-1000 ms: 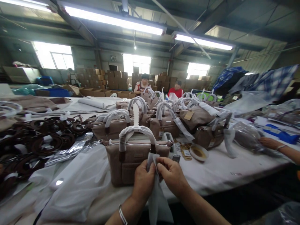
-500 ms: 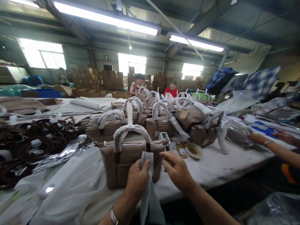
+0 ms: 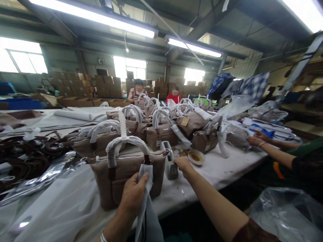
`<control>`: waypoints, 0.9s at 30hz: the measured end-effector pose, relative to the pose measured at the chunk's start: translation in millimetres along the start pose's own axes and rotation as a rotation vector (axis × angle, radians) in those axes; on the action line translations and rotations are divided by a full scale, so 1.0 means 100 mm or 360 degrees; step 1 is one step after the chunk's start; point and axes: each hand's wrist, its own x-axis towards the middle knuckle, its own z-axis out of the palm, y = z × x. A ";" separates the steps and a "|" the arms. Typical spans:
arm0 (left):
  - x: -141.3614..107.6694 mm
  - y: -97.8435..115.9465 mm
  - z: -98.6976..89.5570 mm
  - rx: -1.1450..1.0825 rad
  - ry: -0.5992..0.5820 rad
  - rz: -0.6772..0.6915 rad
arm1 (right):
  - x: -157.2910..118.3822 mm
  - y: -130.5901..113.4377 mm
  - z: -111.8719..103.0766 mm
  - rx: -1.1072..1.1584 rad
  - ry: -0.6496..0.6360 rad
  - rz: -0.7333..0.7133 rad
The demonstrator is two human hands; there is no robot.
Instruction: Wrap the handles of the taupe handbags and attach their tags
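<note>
Near the worktop's (image 3: 214, 169) front edge, a white wrapping strip (image 3: 147, 215) — likely light, limp, best pinched near its top — is held by the left hand (image 3: 135, 191) before a taupe handbag (image 3: 118, 178), with the right hand (image 3: 185, 166), grip unclear, placed at a grey tape dispenser (image 3: 172, 170).

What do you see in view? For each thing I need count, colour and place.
Table: one, whitish, centre.
Front bag: one, taupe, on the table.
Other bags: several, taupe, behind it.
Strip: one, whitish, before front bag.
Device: one, grey, right of front bag.
Round item: one, whitish and tan, right of device.
Straps: many, dark brown, table's left.
Plastic bags: several, clear, right side.
Co-workers: at least three, varied clothing, back and right.
Boxes: many, brown, back.
Hung cloths: several, mostly blue, right back.
Windows: three, white, back.
Tube lamps: three, white, overhead.
Left hand: one, bare, holding strip.
Right hand: one, bare, at device.
</note>
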 end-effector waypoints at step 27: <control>0.04 -0.06 -0.02 0.0114 -0.0048 0.0098 | -0.78 0.19 -0.19 -0.0165 -0.0296 -0.0169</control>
